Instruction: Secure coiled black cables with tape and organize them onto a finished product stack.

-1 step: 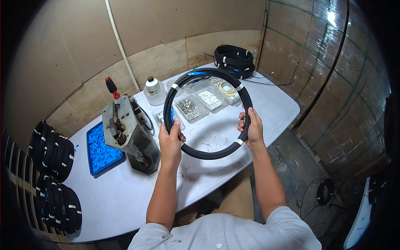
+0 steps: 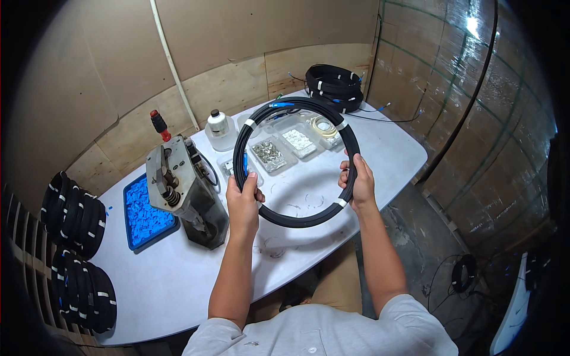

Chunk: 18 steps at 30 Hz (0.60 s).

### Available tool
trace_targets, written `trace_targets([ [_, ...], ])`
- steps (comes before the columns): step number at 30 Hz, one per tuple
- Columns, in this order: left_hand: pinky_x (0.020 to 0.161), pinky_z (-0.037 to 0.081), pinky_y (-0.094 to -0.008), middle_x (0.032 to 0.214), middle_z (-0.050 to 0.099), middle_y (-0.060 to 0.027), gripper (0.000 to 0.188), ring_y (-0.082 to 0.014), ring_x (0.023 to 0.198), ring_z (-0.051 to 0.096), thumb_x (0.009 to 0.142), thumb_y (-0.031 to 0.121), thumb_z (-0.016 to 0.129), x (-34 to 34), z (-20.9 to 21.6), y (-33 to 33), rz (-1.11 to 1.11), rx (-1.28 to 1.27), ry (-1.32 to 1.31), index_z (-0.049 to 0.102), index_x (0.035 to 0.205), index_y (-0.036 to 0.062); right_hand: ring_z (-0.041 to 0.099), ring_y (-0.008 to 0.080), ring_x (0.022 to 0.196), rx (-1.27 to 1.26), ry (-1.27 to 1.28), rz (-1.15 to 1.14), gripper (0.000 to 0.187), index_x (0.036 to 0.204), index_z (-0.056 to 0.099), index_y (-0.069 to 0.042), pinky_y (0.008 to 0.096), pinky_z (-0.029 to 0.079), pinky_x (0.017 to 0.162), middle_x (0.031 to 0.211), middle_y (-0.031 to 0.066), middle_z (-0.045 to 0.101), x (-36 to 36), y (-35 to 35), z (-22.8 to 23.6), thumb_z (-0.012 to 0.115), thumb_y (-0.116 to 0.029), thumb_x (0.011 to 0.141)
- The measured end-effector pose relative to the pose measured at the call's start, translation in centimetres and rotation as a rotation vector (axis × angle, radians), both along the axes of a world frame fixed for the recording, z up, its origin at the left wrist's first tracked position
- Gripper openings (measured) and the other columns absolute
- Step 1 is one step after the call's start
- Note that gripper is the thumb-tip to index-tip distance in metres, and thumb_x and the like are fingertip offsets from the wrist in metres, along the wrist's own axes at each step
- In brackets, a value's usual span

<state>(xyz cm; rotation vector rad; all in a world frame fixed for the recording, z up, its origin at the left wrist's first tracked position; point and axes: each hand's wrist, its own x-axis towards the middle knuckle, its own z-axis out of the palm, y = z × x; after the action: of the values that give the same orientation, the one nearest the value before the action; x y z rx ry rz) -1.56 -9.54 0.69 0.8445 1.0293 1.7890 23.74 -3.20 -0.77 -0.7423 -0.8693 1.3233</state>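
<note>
A coil of black cable (image 2: pixel 297 222) is held up over the table, tilted so that its open ring faces me. White tape bands (image 2: pixel 342 202) bind it in several places. Blue connectors (image 2: pixel 280 105) show at the top of the ring and on its left inner side. My left hand (image 2: pixel 242 199) is closed around the lower left of the ring, thumb in front. On the right side, my right hand (image 2: pixel 361 184) grips the coil with its fingers curled inside the ring. Through the ring I see the white table top (image 2: pixel 303 252) and parts trays.
A metal bench press (image 2: pixel 196 204) stands left, beside a dark tray (image 2: pixel 126 216) of blue pieces. Behind are a screwdriver (image 2: pixel 159 124), a bottle (image 2: pixel 218 123) and clear boxes of small parts (image 2: pixel 271 155). Stacked coils sit back right (image 2: pixel 332 89) and at the left edge (image 2: pixel 74 216).
</note>
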Motion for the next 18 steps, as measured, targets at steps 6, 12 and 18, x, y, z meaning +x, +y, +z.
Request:
trace_targets([
  [6, 0.051, 0.042, -0.0250, 0.068, 0.049, 0.0013, 0.013, -0.0087, 0.054, 0.047, 0.098, 0.015, 0.061, -0.3, -0.1, 0.4, -0.018, 0.000, -0.042, 0.049, 0.096, 0.0079, 0.048, 0.0078, 0.060, -0.012, 0.002, -0.015, 0.039, 0.133, 0.050, -0.006, 0.0239, 0.043, 0.051, 0.086, 0.0037, 0.055, 0.0, -0.7, 0.1, 0.044, -0.035, 0.106],
  [12, 0.058, 0.048, -0.0280, 0.076, 0.054, -0.0028, 0.036, -0.0124, 0.061, 0.054, 0.099, 0.016, 0.057, 0.2, 1.0, -0.1, 0.075, 0.061, -0.123, 0.043, 0.132, 0.0083, 0.056, 0.0122, 0.064, 0.088, -0.096, -0.039, 0.050, 0.153, 0.033, -0.010, 0.0263, 0.051, 0.056, 0.093, 0.0086, 0.058, -0.5, -2.6, 2.7, 0.037, -0.031, 0.107],
  [18, 0.061, 0.059, -0.0302, 0.085, 0.065, -0.0116, 0.050, -0.0175, 0.068, 0.068, 0.105, 0.035, 0.046, -3.1, 1.1, 0.1, -0.128, 0.075, 0.037, 0.036, 0.147, 0.0087, 0.070, 0.0222, 0.079, 0.250, 0.005, 0.283, 0.061, 0.156, 0.029, -0.010, 0.0362, 0.057, 0.073, 0.106, 0.0199, 0.067, 4.0, -0.7, 1.0, 0.037, -0.012, 0.096],
])
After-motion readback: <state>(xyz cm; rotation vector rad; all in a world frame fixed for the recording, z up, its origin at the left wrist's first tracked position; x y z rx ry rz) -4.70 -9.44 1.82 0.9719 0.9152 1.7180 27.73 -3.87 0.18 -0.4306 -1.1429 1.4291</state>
